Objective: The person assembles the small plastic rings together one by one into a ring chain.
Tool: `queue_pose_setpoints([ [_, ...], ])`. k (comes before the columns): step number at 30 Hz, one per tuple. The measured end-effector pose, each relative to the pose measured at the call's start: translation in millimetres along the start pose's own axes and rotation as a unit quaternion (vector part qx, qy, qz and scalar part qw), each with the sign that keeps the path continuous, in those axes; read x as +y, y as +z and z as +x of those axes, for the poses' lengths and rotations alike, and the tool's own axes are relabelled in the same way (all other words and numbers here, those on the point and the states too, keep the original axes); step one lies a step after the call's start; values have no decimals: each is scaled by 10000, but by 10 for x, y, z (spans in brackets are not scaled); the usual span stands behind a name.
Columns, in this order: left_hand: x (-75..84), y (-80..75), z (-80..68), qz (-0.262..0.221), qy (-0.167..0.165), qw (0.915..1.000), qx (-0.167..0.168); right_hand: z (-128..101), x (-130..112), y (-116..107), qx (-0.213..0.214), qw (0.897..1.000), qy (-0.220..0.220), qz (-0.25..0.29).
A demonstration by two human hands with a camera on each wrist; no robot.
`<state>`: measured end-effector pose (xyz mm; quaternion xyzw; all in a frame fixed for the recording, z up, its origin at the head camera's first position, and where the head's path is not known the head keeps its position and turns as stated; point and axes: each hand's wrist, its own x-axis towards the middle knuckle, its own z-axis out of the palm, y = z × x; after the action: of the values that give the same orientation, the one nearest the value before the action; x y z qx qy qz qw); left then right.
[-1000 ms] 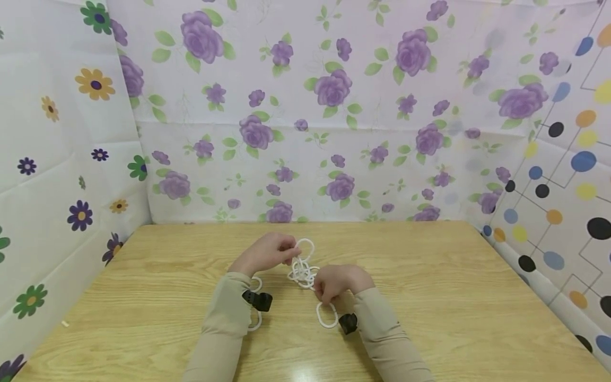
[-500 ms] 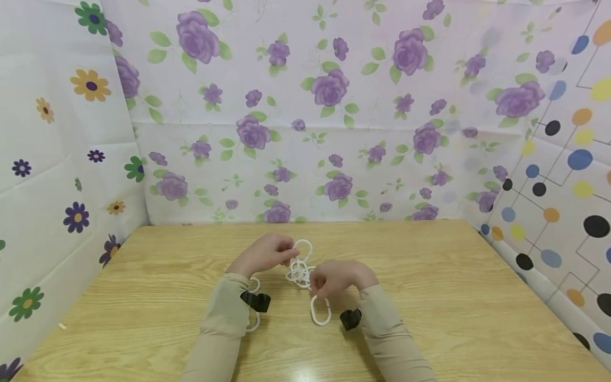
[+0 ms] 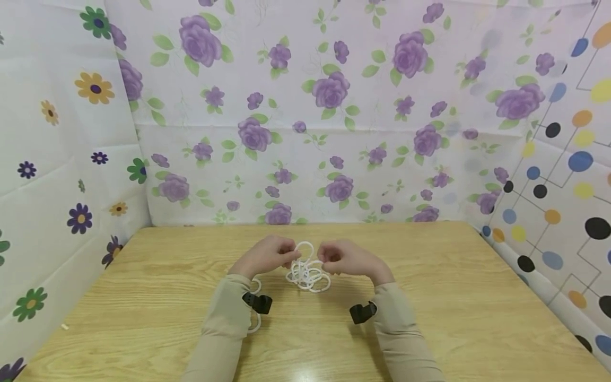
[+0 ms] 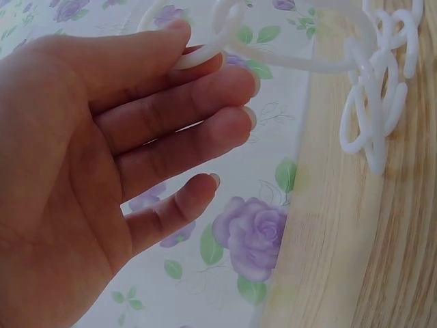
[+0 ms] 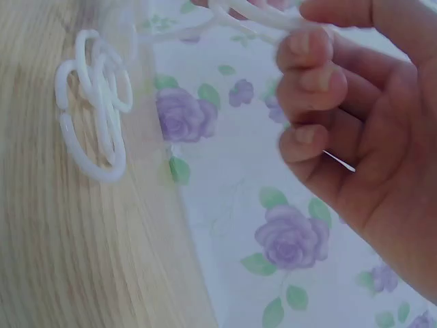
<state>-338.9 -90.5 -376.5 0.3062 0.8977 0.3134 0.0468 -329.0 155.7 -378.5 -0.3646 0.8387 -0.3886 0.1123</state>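
Observation:
A chain of white plastic rings (image 3: 307, 276) lies bunched on the wooden table (image 3: 453, 297) between my hands. My left hand (image 3: 285, 254) pinches the chain's top ring (image 3: 304, 247) between thumb and forefinger, its other fingers loosely extended. In the left wrist view that ring (image 4: 205, 51) sits at my fingertips, with the bunch (image 4: 375, 116) hanging to the right. My right hand (image 3: 328, 258) faces the left hand with curled fingers that grip a white ring (image 5: 263, 20) at the chain's top. The rest of the chain (image 5: 99, 119) dangles down to the table.
A loose white ring (image 3: 255, 320) lies on the table beside my left forearm. Floral sheets (image 3: 305, 132) wall in the back, and patterned sheets close the left and right sides. Black wrist cameras (image 3: 361, 312) are strapped on both sleeves.
My right hand lifted from the table's front, carrying its white ring away from me, and now meets the left hand at the top ring. The left hand barely moved.

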Motion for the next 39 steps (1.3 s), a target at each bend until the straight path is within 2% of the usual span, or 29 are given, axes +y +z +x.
queue_pose_setpoints([
  [4, -7, 14, -2, -14, -44, 10000, -33, -34, 28, -44, 560, 9982, 85, 196],
  [9, -8, 15, -12, -66, -20, 10000, -8, -41, 37, -81, 1030, 9943, 150, 243],
  [17, -7, -4, -29, -69, -73, 9999, 6, -27, 18, -67, 1222, 9915, 130, 427],
  [21, 4, -8, -37, -90, -263, 9996, 49, -31, -13, -61, 1229, 9912, 193, 452],
  [25, 13, -29, -42, -83, -433, 9987, 244, -18, 18, -58, 1379, 9871, 376, 726],
  [30, 13, -60, -41, 36, -317, 9975, 625, 63, 91, -9, 1990, 9669, 596, 1484],
  [34, 8, -69, -39, 89, -192, 9955, 919, 142, 109, 63, 2394, 9414, 774, 2248],
  [39, 10, -73, -34, 98, -37, 9927, 1201, 200, 150, 119, 2701, 9106, 1041, 2951],
])
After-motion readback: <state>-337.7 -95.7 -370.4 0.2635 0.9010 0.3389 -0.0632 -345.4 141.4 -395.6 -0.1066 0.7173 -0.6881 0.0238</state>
